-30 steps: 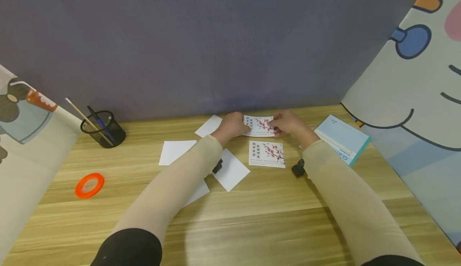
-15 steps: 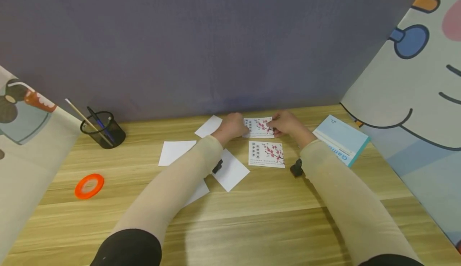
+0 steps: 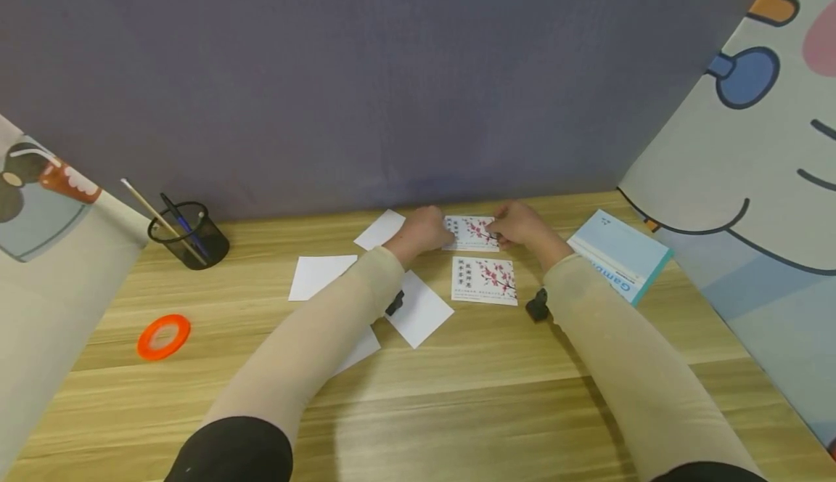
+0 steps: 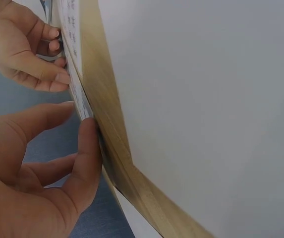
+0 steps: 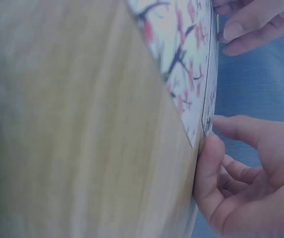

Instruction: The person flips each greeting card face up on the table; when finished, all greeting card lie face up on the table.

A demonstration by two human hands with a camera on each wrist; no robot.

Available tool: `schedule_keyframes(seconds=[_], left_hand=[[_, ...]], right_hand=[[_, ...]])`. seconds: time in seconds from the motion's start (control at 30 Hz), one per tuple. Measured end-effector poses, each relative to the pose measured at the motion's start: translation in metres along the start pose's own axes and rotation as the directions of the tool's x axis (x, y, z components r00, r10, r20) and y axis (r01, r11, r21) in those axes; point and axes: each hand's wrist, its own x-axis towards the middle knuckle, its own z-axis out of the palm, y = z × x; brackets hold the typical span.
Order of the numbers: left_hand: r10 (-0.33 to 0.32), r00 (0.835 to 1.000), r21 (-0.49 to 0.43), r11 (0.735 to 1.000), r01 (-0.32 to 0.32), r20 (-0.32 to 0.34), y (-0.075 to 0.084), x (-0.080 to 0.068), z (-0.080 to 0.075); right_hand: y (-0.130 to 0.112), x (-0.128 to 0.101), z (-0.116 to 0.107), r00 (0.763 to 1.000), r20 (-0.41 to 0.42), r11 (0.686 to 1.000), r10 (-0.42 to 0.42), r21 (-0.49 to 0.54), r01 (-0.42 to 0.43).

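Printed cards (image 3: pixel 485 281): two; white sheets (image 3: pixel 421 315): four; orange ring (image 3: pixel 145 339): one. The far card (image 3: pixel 472 232), white with red blossom and dark characters, lies beyond the near one, left hand (image 3: pixel 423 229) and right hand (image 3: pixel 520 223) pinching its side edges, each nearly closed.

Right hand (image 5: pixel 265 181) seemingly pinches printed card (image 5: pixel 209 99).

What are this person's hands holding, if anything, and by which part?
The farther white rectangular paper card printed with pinkish-red blossoms: the left hand pinches it by its left edge, the right hand by its right edge.
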Motion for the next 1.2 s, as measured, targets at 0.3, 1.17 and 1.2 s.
schedule_keyframes(seconds=[0.3, 1.17, 1.2], left_hand=[[-0.001, 0.999, -0.033, 0.999, 0.002, 0.041, 0.0, -0.004, -0.005], [-0.069, 0.998, 0.065, 0.996, 0.069, -0.006, -0.067, -0.044, -0.061], [-0.08, 0.997, 0.067, 0.995, 0.08, -0.003, -0.071, -0.046, -0.062]], right_hand=[[0.002, 0.0, -0.002, 1.0, 0.012, 1.0, -0.017, -0.02, 0.017], [-0.071, -0.006, 0.032, 0.984, 0.075, 0.981, -0.163, -0.098, 0.17], [-0.073, -0.005, 0.035, 0.982, 0.081, 0.98, -0.17, -0.087, 0.177]])
